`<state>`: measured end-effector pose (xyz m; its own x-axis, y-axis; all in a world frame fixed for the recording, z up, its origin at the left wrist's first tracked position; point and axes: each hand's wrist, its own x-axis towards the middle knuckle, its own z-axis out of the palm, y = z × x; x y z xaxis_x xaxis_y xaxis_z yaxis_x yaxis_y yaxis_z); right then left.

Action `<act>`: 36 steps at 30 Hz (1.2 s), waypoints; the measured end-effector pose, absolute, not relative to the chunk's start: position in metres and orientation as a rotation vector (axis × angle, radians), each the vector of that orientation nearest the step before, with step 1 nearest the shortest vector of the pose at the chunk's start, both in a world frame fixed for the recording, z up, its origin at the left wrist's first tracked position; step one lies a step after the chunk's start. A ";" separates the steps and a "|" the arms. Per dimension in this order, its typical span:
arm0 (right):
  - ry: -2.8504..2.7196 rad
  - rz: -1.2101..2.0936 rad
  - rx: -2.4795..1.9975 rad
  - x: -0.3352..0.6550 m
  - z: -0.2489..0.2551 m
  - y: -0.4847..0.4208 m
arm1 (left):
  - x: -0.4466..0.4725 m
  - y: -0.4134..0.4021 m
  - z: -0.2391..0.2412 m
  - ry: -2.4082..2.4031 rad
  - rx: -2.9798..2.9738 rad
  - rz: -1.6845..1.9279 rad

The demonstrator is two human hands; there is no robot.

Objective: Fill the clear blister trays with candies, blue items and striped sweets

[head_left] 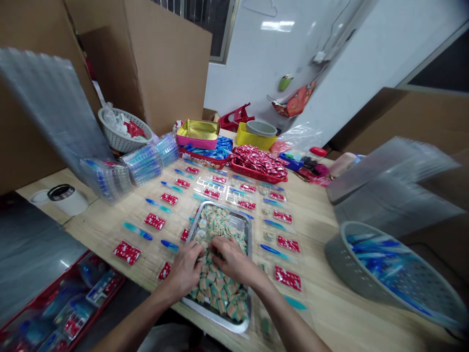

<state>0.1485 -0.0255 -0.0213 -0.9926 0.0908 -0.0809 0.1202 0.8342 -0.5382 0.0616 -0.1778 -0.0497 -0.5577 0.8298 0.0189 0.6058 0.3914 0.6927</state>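
Observation:
A metal tray (249, 244) full of small square green-and-tan pieces (220, 288) sits in front of me on the table. My left hand (187, 266) is over the tray's left side, fingers curled down against the pieces. Close beside it, my right hand (231, 258) also has bent fingers in the pile. Fingertips of both hands are hidden, so what they pinch does not show. Around the tray lie clear plastic blister trays (234, 195) in rows, many holding a blue pen-shaped item (137, 231) and a red patterned packet (127, 252). Some on the right also hold green-and-tan pieces.
Behind stand a red tray of packets (256, 164) and a bin of blue items (220, 146). A grey basket (337, 249) is at right, stacked clear plastic (141, 164) and a white cup (71, 203) at left. A red crate (98, 303) is below the left edge.

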 end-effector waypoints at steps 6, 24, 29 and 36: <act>2.973 -0.978 0.166 0.151 -0.020 -0.027 | 0.060 -0.176 -0.050 2.235 1.086 1.063; 3.023 -1.321 0.458 0.167 -0.020 -0.029 | 0.051 -0.180 -0.041 2.009 1.135 1.368; 3.002 -1.436 0.543 0.179 -0.022 -0.024 | 0.056 -0.176 -0.047 1.886 1.064 1.390; 2.962 -1.572 0.607 0.192 -0.029 -0.026 | 0.062 -0.173 -0.038 1.910 1.082 1.347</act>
<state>0.1917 -0.0257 -0.0290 -0.9025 0.4255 0.0674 0.1826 0.5196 -0.8347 0.0619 -0.1734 -0.0376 -0.5181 0.8553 0.0073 0.2940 0.1701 0.9406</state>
